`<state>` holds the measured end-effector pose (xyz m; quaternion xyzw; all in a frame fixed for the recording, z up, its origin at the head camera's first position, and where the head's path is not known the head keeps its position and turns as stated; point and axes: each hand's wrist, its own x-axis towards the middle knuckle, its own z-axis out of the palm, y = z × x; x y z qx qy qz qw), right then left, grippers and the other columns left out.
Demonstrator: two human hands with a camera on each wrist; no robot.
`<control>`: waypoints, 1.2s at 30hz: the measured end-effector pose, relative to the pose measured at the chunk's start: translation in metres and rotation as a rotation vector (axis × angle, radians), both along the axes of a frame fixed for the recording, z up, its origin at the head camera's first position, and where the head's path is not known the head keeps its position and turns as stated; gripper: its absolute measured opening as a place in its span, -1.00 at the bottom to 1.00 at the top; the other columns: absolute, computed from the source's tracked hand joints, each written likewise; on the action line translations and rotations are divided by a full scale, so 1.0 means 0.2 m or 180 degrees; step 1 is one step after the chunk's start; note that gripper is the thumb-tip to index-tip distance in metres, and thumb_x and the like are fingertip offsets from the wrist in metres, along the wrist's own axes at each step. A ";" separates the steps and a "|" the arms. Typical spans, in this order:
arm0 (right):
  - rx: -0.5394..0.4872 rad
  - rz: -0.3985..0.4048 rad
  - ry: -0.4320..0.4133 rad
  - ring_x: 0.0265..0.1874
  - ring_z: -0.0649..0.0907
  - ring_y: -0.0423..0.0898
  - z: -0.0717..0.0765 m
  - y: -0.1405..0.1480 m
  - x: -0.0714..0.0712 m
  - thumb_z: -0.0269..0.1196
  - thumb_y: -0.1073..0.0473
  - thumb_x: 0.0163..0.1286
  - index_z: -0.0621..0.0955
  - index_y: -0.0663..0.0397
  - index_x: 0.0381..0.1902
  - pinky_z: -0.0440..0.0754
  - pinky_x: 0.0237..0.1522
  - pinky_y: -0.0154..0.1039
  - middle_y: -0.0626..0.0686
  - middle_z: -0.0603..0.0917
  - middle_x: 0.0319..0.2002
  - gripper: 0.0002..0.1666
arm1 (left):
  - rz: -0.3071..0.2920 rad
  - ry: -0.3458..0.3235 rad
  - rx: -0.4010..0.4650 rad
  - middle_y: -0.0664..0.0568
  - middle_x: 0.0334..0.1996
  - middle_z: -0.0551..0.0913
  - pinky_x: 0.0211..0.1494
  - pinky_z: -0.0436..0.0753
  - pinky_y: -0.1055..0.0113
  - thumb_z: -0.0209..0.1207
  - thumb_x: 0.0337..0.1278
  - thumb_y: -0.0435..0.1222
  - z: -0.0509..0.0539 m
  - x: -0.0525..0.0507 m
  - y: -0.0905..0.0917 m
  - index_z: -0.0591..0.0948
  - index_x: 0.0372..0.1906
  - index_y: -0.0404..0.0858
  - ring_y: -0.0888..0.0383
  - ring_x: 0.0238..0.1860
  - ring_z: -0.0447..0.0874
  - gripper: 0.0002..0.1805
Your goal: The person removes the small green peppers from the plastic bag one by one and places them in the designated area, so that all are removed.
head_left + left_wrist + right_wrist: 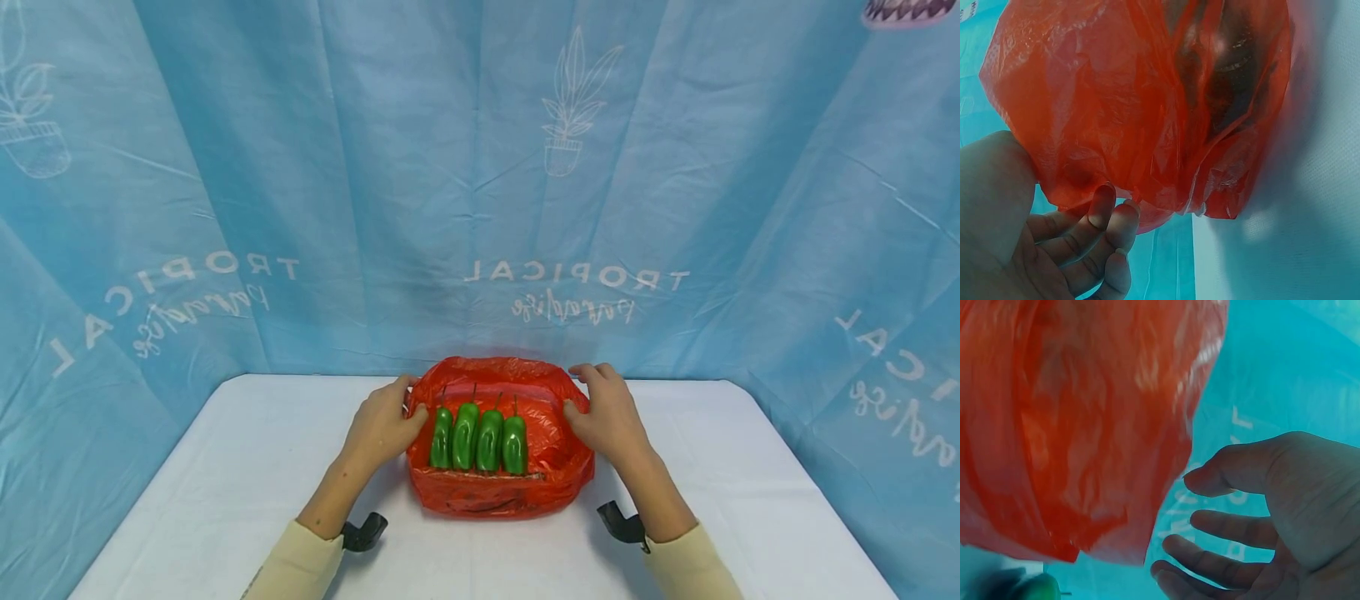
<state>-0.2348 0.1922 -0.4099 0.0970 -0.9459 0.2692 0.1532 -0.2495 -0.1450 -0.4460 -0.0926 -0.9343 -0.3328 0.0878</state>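
Observation:
A red plastic bag point(555, 467) sits on the white table with its mouth spread wide. Several green peppers point(490, 442) stand side by side inside it, thin stems pointing up. At the bag's left rim, my left hand point(386, 421) pinches the plastic, the thumb partly hidden by the bag in the left wrist view. My right hand point(607, 412) is beside the right rim, fingers loosely bent and spread. In the right wrist view its thumb tip comes close to the bag's edge, and no plastic lies between thumb and fingers.
The white table point(247, 475) reaches back to a blue printed curtain point(420, 208), which also hangs along both sides. Black curved pieces, a left one point(365, 532) and a right one point(621, 523), stick out from my wrists. Dark shapes show through the bag's side in the left wrist view.

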 end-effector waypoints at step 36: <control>0.0288 0.0537 -0.0679 0.12 0.69 0.17 -0.18 -0.28 0.05 0.61 0.00 0.19 0.61 0.22 0.30 0.71 0.12 0.17 0.21 0.71 0.18 -0.21 | -0.0015 -0.0028 0.0018 0.07 -0.50 0.59 -0.55 0.46 0.25 0.24 0.26 -0.25 0.02 0.02 0.01 0.60 0.23 -0.31 0.15 -0.57 0.47 -0.55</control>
